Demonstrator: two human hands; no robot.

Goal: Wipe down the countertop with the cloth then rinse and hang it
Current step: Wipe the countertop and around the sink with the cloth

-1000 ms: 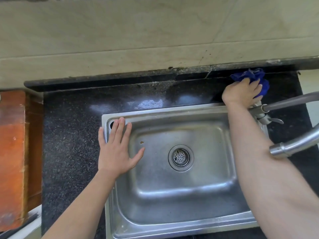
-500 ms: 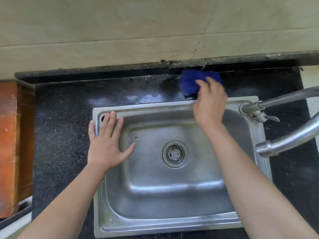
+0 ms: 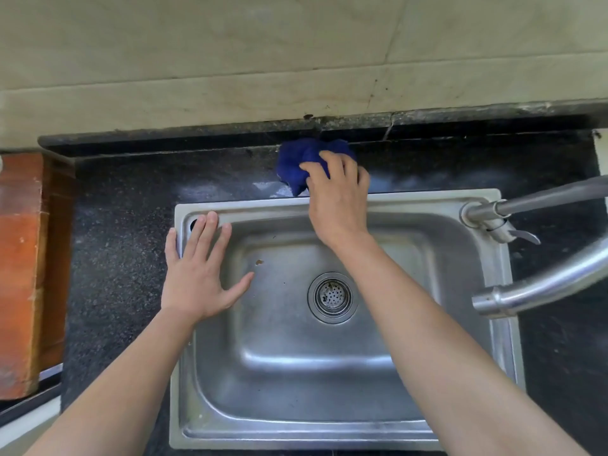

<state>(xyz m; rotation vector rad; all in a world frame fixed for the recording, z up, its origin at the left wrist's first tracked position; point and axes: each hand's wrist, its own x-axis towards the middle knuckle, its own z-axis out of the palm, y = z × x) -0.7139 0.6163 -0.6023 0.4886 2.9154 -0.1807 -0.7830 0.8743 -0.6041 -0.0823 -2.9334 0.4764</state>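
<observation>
1. Head view: the right hand grasps a bunched blue cloth, fingers curled over it, pressing it onto the dark bench just behind the sink.
2. The left hand lies released, fingers straight and spread, flat on the sink's left rim.
3. A steel tap arches over the sink's right side; a reddish wooden block stands at the far left.
</observation>
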